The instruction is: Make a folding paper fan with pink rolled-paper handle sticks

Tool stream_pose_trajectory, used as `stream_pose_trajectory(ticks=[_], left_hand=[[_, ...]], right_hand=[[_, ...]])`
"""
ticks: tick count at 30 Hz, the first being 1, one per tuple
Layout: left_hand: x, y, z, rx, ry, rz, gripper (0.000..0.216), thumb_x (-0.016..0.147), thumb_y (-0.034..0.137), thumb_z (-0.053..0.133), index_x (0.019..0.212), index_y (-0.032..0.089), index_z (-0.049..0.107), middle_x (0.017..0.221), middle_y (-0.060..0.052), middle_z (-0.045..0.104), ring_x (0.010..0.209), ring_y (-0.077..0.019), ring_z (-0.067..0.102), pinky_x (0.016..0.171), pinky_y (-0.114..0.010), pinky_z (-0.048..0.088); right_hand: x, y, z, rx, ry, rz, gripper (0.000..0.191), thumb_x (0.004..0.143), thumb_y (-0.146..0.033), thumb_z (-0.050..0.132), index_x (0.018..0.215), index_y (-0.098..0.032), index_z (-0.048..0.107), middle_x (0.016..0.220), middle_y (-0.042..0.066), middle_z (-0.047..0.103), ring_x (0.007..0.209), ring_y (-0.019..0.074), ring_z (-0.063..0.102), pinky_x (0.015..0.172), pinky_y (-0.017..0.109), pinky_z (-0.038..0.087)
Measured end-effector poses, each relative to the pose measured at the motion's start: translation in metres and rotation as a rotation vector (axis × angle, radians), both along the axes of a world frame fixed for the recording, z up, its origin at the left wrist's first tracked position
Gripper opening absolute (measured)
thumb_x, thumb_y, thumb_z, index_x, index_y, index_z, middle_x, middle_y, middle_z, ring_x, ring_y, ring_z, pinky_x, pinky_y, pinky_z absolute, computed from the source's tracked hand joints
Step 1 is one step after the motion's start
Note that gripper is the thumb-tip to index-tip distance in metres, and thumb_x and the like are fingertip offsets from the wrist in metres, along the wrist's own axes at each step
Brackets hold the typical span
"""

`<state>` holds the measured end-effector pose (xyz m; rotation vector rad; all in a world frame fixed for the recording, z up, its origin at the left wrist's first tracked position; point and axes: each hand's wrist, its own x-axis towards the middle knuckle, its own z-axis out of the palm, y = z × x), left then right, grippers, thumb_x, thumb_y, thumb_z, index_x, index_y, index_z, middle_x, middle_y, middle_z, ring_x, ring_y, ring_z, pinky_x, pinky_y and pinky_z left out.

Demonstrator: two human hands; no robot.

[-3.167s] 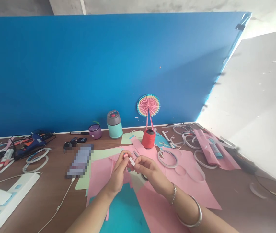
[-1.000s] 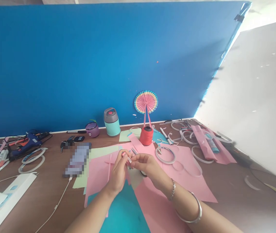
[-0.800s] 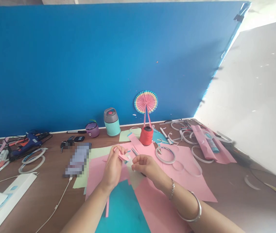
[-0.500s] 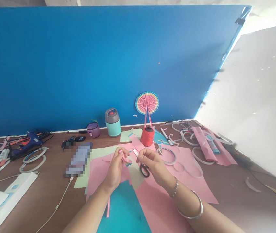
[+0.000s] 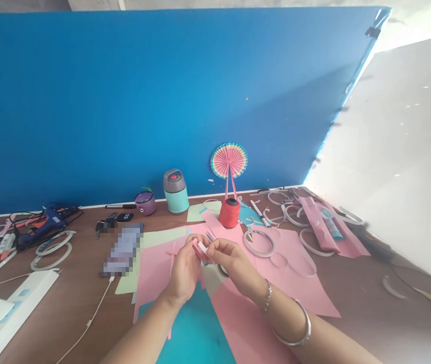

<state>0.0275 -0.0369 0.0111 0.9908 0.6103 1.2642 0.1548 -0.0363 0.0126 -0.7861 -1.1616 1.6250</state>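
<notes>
My left hand (image 5: 185,272) is closed around a small folded pink paper (image 5: 196,243) above the middle of the table. My right hand (image 5: 236,264) pinches a short white strip (image 5: 202,247), which lies against the folded paper. Fingers cover much of both pieces. Under my right hand, scissors (image 5: 222,271) with a dark handle are mostly hidden. Sheets of pink paper (image 5: 248,316) and teal paper (image 5: 196,328) spread below my hands. Just beyond stands a red spool of thread (image 5: 229,214), with a round pleated paper fan (image 5: 229,161) rising behind it.
Rolls of tape (image 5: 259,243) and loose strips lie to the right. On the left are a phone (image 5: 122,250) on a cable, a power strip (image 5: 20,308) and a blue glue gun (image 5: 44,225). A teal flask (image 5: 176,194) and purple cup (image 5: 145,203) stand by the blue partition (image 5: 105,101).
My right hand has moved left and slightly down, bringing the white strip from apart to against the folded pink paper. My left hand has shifted slightly right and down.
</notes>
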Motion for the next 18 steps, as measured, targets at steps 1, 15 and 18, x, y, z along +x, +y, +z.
stream_pose_trajectory(ticks=[1,15,18], left_hand=[[0.001,0.0,0.001,-0.004,-0.01,0.003,0.027,0.089,0.039,0.035,0.074,0.02,0.047,0.075,-0.001,0.046,0.066,-0.0148,0.041,0.065,-0.029,0.037],[0.005,-0.003,-0.006,-0.04,0.046,0.073,0.019,0.085,0.037,0.044,0.082,0.021,0.053,0.089,-0.004,0.052,0.088,-0.0187,0.05,0.075,-0.029,0.04],[0.005,-0.003,-0.01,-0.041,0.082,0.09,0.015,0.083,0.034,0.046,0.085,0.021,0.055,0.09,-0.004,0.053,0.087,-0.0184,0.049,0.073,-0.028,0.039]], right_hand=[[0.0,0.0,0.0,-0.011,-0.005,-0.007,0.024,0.071,-0.037,0.071,0.068,-0.017,0.059,0.07,-0.001,0.055,0.066,0.0113,0.047,0.064,0.024,0.037],[-0.003,-0.003,0.006,-0.069,-0.12,-0.069,0.026,0.071,-0.036,0.067,0.059,-0.017,0.053,0.059,-0.004,0.047,0.047,0.0058,0.027,0.047,0.023,0.024],[-0.003,-0.002,0.006,-0.062,-0.12,-0.066,0.027,0.07,-0.037,0.068,0.059,-0.017,0.054,0.059,-0.004,0.047,0.048,0.0063,0.029,0.048,0.023,0.025]])
